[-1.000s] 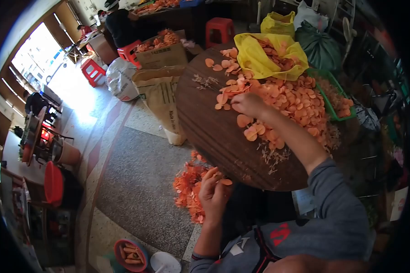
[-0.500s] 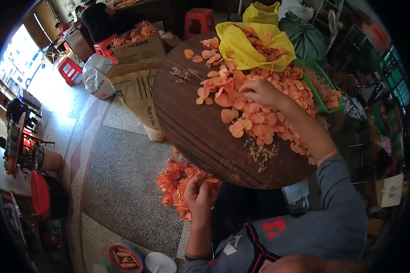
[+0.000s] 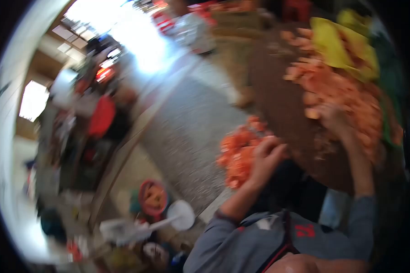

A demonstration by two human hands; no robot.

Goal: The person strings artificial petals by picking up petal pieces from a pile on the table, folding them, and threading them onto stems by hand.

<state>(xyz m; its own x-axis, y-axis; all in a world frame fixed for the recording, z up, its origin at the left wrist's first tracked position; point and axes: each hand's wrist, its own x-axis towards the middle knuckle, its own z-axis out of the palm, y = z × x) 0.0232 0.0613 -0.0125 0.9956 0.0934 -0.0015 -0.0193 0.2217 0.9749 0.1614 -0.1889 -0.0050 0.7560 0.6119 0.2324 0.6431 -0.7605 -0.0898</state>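
Observation:
The whole view is smeared by motion. At the near-left edge of the round brown table (image 3: 277, 109) is my left hand (image 3: 266, 157), its fingers bent toward the thumb; anything between them is too blurred to make out. Below and beside it hangs or stands a mass of orange petal-like pieces (image 3: 236, 154). My right hand (image 3: 336, 119) reaches over the table at the near side of a heap of flat, round orange petals (image 3: 337, 91). Its fingers are blurred against the petals. Thin pale stalks (image 3: 325, 144) lie on the tabletop nearer my body.
A yellow bag (image 3: 346, 48) with petals inside stands at the table's back. Left of the table are a brown sack (image 3: 236, 63) and a whitish bag (image 3: 193, 34). A round red-rimmed container (image 3: 153, 197) and a white round object (image 3: 181, 215) are on the floor at lower left.
My view has swung left, so the table and both hands sit further right. The right hand has come nearer my body, by the heap's near edge. The left hand is close to the table edge.

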